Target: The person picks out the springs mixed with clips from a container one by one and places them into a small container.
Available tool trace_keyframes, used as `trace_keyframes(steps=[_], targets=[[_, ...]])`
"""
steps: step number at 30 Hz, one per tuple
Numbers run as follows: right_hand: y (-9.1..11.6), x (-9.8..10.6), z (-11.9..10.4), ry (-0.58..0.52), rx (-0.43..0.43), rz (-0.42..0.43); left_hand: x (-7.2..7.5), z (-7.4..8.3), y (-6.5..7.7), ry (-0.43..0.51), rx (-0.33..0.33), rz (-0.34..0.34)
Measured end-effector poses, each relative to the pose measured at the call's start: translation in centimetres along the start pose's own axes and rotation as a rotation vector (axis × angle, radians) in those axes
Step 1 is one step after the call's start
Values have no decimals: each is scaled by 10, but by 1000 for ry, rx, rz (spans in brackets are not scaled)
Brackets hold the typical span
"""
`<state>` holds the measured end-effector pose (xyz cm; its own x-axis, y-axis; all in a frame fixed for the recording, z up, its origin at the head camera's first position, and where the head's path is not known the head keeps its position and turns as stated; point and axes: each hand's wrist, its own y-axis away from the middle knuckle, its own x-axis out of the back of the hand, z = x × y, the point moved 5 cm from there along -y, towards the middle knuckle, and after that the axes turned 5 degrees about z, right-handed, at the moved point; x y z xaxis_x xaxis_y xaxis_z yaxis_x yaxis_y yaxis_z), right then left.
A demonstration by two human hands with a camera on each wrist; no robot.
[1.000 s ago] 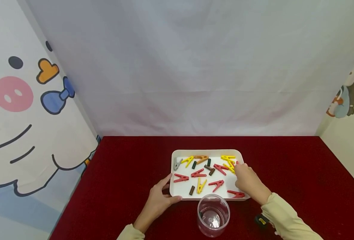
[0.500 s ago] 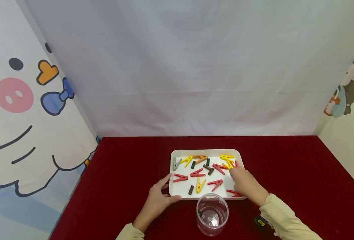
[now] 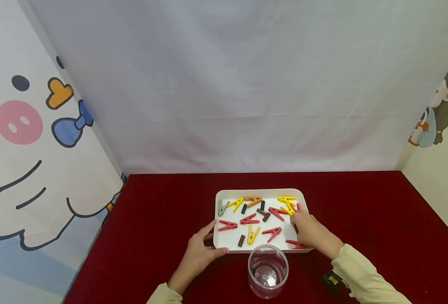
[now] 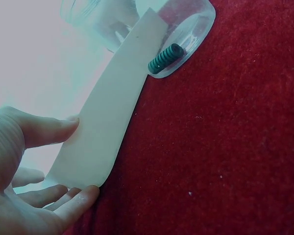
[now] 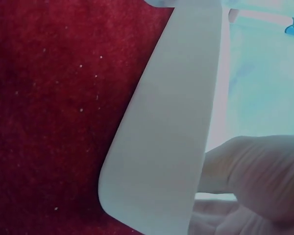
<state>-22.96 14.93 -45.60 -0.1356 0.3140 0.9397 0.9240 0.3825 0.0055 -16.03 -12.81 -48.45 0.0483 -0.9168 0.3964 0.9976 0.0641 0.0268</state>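
A white tray [image 3: 224, 242] holds several plastic clothespins, among them a red clothespin [image 3: 228, 225], a yellow clothespin [image 3: 253, 234] and a grey clothespin [image 3: 223, 207]. Small coil springs lie among them, such as a brown spring [image 3: 241, 240] and a dark green spring [image 3: 244, 208]. My left hand [image 3: 198, 255] holds the tray's near left corner, thumb on the front wall, fingers on the side. My right hand [image 3: 312, 231] reaches down into the tray's right part, beside a yellow clothespin [image 3: 289, 208]; its fingertips and anything between them are hidden.
A clear plastic jar [image 3: 268, 291] stands in front of the tray, with a green spring [image 4: 165, 58] inside. A dark item with a yellow mark [image 3: 332, 278] shows beside the right sleeve. Red cloth [image 3: 163, 211] covers the table; a white curtain [image 3: 246, 84] hangs behind.
My right hand has shifted slightly left and inward over the tray, away from its right rim, then stayed nearly still. The left hand has kept its place at the corner.
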Motion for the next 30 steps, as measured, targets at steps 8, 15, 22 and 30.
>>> trace_keyframes(steps=[8, 15, 22, 30], targets=[[-5, 0, 2, -53, 51, 19, 0, 0, -1, -19, -7, 11], [-5, 0, 6, -128, 73, 58, -1, -2, -2, -4, 1, 10], [-1, 0, 12, -233, 64, 103, 0, -1, -2, -3, -7, 20], [4, 3, 14, -294, 38, 118, -1, -2, -2, -5, 5, 19]])
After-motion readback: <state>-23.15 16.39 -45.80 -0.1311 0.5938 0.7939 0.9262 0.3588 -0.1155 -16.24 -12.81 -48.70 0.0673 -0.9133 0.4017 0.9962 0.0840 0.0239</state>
